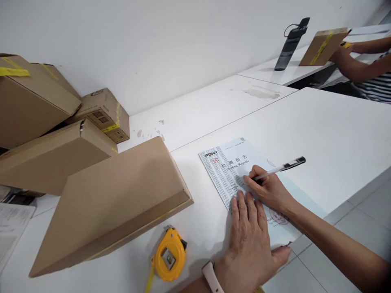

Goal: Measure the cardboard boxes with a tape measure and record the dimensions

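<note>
Nearest the camera in the head view is the left hand (249, 236), a pale wristband (211, 276) at its wrist: palm down, fingers slightly spread, fingertips resting on a testing report (226, 171). Right hand (271, 191) pinches a pen (284, 167) between thumb and fingers above the report; whether the tip touches the cover cannot be told. The report lies flat on the white tabletop (330, 134), right of centre, reaching its near edge.

Handling, as judged: report light, thin and flexible, its smooth cover liable to slide or crease; best steadied flat or lifted by its edges. Pen light and stiff; best taken low on the barrel.

Count: one report, one pen. One yellow tape measure (170, 256), left of the left hand, a strip of blade showing. One flat cardboard box (122, 191), just beyond it to the left. At least three piled boxes (102, 116) at far left; overlap prevents an exact figure. Far right: one upright dark bottle (288, 49) and one taped box (322, 48), held by a co-worker's hand (337, 55).
</note>
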`<state>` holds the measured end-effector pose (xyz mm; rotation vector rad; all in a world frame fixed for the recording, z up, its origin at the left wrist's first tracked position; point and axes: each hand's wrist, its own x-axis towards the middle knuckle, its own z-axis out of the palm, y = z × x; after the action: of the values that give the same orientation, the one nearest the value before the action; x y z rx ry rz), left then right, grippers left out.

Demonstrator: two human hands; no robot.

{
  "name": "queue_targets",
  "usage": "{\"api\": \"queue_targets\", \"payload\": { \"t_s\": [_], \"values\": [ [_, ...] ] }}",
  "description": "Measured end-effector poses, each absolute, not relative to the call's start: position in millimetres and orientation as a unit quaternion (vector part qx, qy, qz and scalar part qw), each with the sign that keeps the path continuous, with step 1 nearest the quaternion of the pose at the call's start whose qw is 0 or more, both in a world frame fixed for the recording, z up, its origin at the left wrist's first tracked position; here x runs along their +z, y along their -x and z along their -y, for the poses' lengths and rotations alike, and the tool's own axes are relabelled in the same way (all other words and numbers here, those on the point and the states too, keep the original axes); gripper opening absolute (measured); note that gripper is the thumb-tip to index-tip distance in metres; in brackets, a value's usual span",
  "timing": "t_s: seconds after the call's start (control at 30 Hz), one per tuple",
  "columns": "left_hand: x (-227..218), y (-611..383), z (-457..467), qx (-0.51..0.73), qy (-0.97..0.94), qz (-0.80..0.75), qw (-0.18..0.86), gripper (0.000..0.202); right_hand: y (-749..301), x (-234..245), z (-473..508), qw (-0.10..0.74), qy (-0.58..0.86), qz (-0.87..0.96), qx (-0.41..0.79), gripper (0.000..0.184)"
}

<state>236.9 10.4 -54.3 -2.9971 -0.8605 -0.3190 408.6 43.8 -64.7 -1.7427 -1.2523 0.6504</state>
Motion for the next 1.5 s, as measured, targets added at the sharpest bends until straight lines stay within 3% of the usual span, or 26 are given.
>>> {"api": "queue_targets", "payload": {
  "t_s": [1.5],
  "values": [
    [-52.3,-234.9,-10.3,-0.092,0.958,0.273,-0.006,0.094,-407.1,-59.3,-44.8,0.434,0.717,0.494,0.231,0.032]
  ]
}}
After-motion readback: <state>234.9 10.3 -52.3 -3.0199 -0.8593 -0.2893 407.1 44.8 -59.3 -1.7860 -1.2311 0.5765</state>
